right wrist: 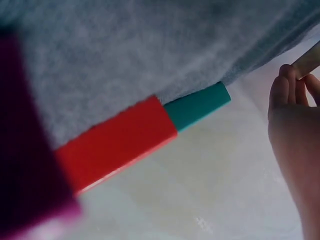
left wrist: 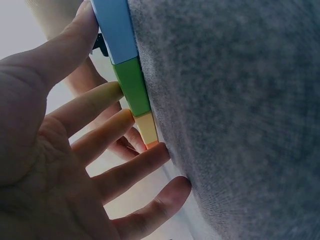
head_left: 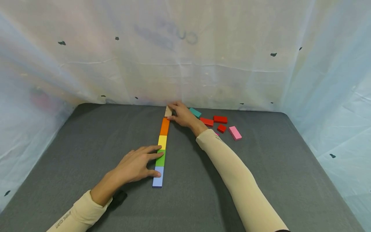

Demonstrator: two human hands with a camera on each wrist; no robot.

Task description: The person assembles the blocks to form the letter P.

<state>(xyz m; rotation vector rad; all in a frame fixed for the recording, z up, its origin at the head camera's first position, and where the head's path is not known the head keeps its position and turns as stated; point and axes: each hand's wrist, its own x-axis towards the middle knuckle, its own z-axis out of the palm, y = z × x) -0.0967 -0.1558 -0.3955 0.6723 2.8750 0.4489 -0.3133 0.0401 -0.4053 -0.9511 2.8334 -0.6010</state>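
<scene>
The left hand (head_left: 134, 165), spread, touches a straight blue-green-yellow-orange row of blocks (head_left: 162, 140); the right hand (head_left: 184, 115) pinches the beige end block (head_left: 167, 112).

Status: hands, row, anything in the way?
Left hand touching block row. Right hand on wooden block, far end. Row five blocks long. Loose blocks right, clear of row.

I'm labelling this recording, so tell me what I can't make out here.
Head: magenta block, mostly hidden by cream fabric right sleeve.
Left wrist: blue rectangular block, one end cut off by top edge.
Right wrist: pale wooden block, cut off by right edge.
</scene>
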